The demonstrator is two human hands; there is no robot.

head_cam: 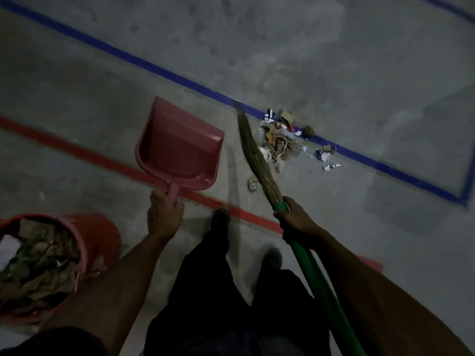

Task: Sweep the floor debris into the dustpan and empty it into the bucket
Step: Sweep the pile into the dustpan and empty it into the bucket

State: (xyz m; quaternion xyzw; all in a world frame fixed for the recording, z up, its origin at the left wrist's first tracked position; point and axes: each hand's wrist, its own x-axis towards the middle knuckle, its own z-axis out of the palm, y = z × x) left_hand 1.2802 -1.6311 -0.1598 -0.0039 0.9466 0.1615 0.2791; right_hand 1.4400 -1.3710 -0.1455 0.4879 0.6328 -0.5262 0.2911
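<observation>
The concrete floor [334, 60] is carrying a debris pile [280, 142] on the blue line [154, 68]. Left of that pile, the red bucket [97, 235] is sitting full. The left hand [164, 214] is gripping the pink dustpan [180, 150]; the right hand [295, 219] is clamping the broom [259, 160] beside the pile.

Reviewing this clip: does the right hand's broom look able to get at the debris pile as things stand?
Probably yes. The right hand grips the broom, whose bristles already lie right beside the debris pile, with only bare floor between. The dustpan sits off to the other side.
</observation>
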